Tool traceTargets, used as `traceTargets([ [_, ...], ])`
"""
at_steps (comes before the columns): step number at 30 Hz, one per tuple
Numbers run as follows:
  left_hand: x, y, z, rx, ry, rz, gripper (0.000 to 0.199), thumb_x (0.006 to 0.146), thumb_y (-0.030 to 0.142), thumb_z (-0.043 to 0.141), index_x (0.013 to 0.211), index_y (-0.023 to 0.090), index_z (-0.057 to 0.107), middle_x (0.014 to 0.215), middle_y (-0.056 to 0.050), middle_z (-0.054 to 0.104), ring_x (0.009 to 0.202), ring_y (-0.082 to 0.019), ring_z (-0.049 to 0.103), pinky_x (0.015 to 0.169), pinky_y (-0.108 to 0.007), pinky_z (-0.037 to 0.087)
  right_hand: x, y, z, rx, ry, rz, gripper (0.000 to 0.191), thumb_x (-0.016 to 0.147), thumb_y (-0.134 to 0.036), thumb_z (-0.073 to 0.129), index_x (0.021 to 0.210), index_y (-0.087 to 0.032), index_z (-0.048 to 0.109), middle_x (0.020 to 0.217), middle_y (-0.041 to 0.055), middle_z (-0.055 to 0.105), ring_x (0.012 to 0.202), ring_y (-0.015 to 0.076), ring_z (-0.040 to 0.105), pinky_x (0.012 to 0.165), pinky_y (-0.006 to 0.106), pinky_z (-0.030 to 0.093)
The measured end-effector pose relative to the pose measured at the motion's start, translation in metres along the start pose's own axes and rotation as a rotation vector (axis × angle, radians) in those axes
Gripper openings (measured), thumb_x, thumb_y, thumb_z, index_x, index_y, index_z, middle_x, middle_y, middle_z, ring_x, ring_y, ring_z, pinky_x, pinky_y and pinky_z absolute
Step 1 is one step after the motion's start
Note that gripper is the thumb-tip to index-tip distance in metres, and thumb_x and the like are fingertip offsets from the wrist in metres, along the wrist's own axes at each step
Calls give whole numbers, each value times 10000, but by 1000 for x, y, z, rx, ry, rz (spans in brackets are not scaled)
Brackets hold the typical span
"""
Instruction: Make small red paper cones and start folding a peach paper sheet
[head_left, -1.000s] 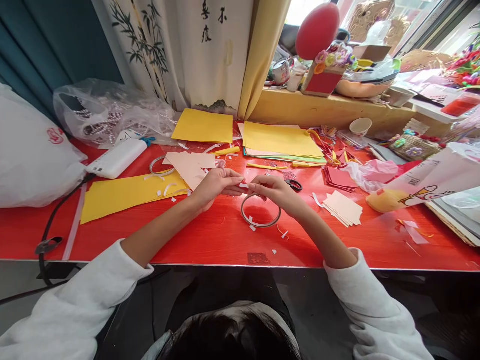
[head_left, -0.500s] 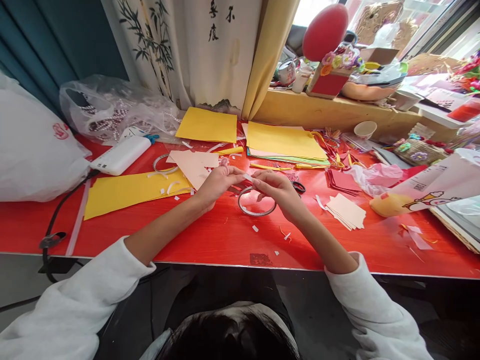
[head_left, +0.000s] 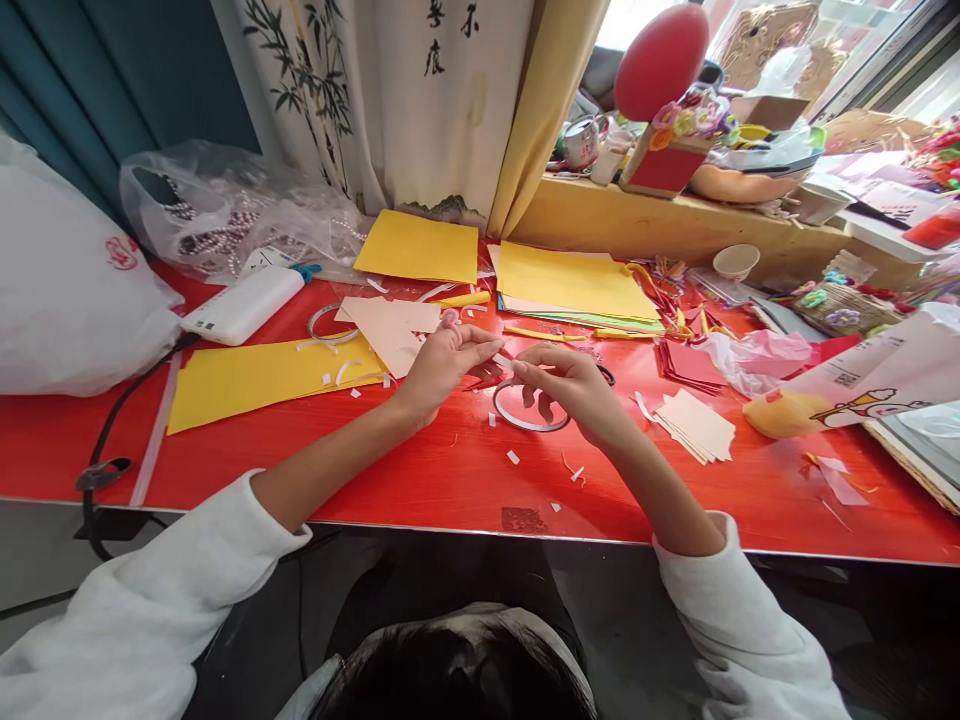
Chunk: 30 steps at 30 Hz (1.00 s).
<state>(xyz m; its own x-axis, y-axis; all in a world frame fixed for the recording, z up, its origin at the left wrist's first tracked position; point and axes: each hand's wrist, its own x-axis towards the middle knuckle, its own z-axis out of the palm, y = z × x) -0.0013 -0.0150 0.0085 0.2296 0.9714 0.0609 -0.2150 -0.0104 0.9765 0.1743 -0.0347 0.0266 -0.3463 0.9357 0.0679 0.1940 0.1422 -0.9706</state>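
A thin ring-shaped roll of tape (head_left: 531,427) stands tilted just above or on the red table, against the fingers of my right hand (head_left: 574,388). My right thumb and forefinger are pinched together near a short whitish strip of tape (head_left: 505,360). My left hand (head_left: 442,368) is closed, its fingertips at the other end of that strip. A small pink curled piece (head_left: 450,317) shows at the top of my left hand; whether it is held there is unclear. Black scissor handles (head_left: 606,375) are partly hidden behind my right hand.
Yellow paper sheets (head_left: 574,283) lie at the back, with a long yellow sheet (head_left: 262,385) at left. Pale pink cards (head_left: 696,425) and red cards (head_left: 686,365) lie at right. Another tape roll (head_left: 313,322), a white power bank (head_left: 244,308) and paper scraps surround my hands.
My right hand has moved slightly right, and the tape roll has shifted right with it. The gap between my two hands' fingertips has widened a little.
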Motion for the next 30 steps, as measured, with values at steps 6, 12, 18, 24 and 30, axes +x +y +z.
traceTargets([
  [6, -3, 6, -1, -83, -55, -50, 133, 828, 215, 610, 817, 94, 663, 716, -30, 688, 679, -103, 667, 736, -242, 543, 2, 4, 0, 13, 34, -44, 344, 788, -473, 675, 712, -139, 648, 680, 6, 547, 513, 73, 524, 433, 205, 452],
  [12, -3, 10, -5, -81, -108, -84, 175, 740, 164, 694, 906, 109, 680, 840, -30, 705, 777, -124, 686, 844, -291, 541, 2, 3, 0, 51, 58, -10, 347, 776, -483, 685, 702, -149, 625, 593, -20, 516, 474, 67, 477, 427, 213, 416],
  [18, 0, 7, -7, -30, -105, -58, 172, 739, 152, 702, 905, 113, 678, 825, -26, 708, 718, -109, 688, 842, -303, 556, 3, 5, -1, 160, 24, 32, 350, 781, -477, 683, 684, -150, 603, 569, -28, 498, 467, 58, 455, 416, 198, 387],
  [24, -1, 5, -6, -47, -88, -82, 142, 748, 123, 686, 889, 109, 673, 771, -17, 714, 686, -107, 696, 791, -273, 570, 3, 6, -1, 107, 16, 24, 354, 778, -486, 684, 696, -151, 602, 569, -24, 521, 466, 62, 470, 422, 199, 404],
  [30, -2, 5, -7, -35, -112, -104, 160, 754, 148, 702, 909, 114, 676, 808, -23, 722, 739, -108, 702, 837, -270, 562, 3, 4, 0, 41, 42, 3, 360, 764, -489, 695, 681, -151, 605, 549, -26, 510, 463, 72, 480, 411, 209, 394],
])
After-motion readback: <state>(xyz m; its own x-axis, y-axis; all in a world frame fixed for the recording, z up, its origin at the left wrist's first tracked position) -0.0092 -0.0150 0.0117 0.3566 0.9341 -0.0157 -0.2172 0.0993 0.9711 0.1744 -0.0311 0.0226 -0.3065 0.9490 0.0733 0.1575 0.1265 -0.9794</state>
